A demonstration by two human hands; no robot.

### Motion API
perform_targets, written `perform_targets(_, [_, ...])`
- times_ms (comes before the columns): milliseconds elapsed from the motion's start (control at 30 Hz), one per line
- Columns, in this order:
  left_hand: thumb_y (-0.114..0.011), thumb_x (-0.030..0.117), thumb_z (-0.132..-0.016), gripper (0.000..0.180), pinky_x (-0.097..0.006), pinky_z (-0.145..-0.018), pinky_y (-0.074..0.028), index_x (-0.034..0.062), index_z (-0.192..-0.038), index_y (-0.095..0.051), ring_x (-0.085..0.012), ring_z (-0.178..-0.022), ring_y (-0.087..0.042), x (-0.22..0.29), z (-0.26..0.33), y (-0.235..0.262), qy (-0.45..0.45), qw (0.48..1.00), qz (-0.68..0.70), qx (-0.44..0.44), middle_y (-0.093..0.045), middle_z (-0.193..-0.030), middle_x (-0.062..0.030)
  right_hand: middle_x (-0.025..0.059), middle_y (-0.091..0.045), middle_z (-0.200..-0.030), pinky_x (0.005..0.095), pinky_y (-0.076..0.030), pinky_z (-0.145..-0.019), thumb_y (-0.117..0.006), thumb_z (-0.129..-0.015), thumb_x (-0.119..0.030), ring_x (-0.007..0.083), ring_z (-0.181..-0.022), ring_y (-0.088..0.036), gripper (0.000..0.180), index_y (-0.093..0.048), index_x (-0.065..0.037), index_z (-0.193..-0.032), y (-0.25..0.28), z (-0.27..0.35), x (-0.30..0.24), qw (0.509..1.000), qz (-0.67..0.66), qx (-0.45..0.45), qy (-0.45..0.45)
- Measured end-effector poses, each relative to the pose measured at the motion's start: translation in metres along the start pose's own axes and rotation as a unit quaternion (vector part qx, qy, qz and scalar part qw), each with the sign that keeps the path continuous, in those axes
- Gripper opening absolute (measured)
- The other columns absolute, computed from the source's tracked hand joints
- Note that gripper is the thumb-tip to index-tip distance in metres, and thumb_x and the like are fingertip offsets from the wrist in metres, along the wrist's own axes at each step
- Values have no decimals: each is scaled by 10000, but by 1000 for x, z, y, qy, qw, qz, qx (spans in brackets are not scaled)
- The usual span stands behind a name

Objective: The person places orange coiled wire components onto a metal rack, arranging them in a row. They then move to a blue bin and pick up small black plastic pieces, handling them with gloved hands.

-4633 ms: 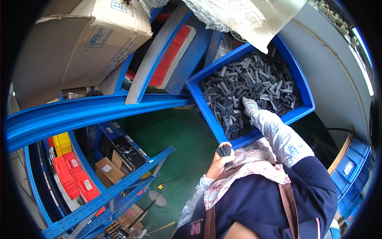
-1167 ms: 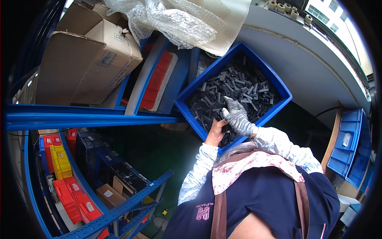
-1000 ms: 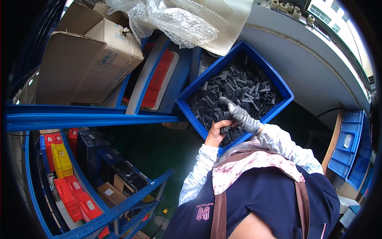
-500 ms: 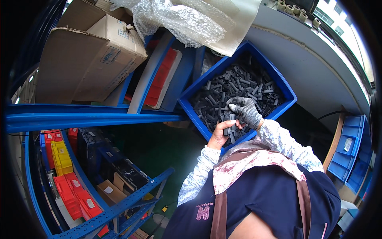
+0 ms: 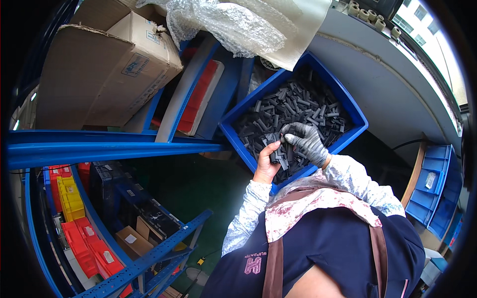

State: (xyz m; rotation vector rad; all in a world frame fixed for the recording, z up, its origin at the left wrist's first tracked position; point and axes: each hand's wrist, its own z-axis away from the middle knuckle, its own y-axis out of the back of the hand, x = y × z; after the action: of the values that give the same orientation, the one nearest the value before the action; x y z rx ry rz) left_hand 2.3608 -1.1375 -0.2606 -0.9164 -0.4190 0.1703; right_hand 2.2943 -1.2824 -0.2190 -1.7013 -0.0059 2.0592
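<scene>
A blue plastic bin (image 5: 346,94) holds a heap of short dark grey plastic pieces (image 5: 290,106), shaped like small channel strips. Over its near side, my bare left hand (image 5: 267,163) is closed around several of these pieces (image 5: 279,155), its thumb lying on top of them. My right hand (image 5: 309,143), in a grey knitted glove, meets it from the right. The gloved thumb and fingers are pinched at a dark piece beside the left hand's bunch; the fingertips partly hide it.
A large cardboard box (image 5: 89,79) and bubble wrap (image 5: 223,27) lie on a blue rack (image 5: 114,148) at the left. Red bins (image 5: 82,248) and a yellow bin (image 5: 71,198) fill lower shelves. Blue trays (image 5: 433,184) stand at right, beyond a curved grey panel (image 5: 377,84).
Both hands and the held pieces have shifted a little left over the bin. The left hand has turned slightly, and the right hand's fingers have curled in beside the bunch.
</scene>
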Motion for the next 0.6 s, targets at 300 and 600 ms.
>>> perform_targets(300, [-612,147,-798,257,-341,-797,-516,-13,-999,-601,-219,-806,-646,4,4,15,-7,1000,-26,-11,-660,-900,-107,114,-559,-1196,407,-297,-992,-522,-877,-271,302,-1153,-464,376,-552,-121,-1221,-4,-16,27,843,502,-8,193])
perform_targets(600, [-618,139,-783,270,-316,-806,-489,-23,-999,-609,-213,-851,-624,4,7,32,-41,995,-86,-9,-647,-945,-115,128,-617,-854,389,-449,-752,-618,-810,-203,280,-801,-586,414,-542,-27,-1177,-26,7,-8,863,412,125,263])
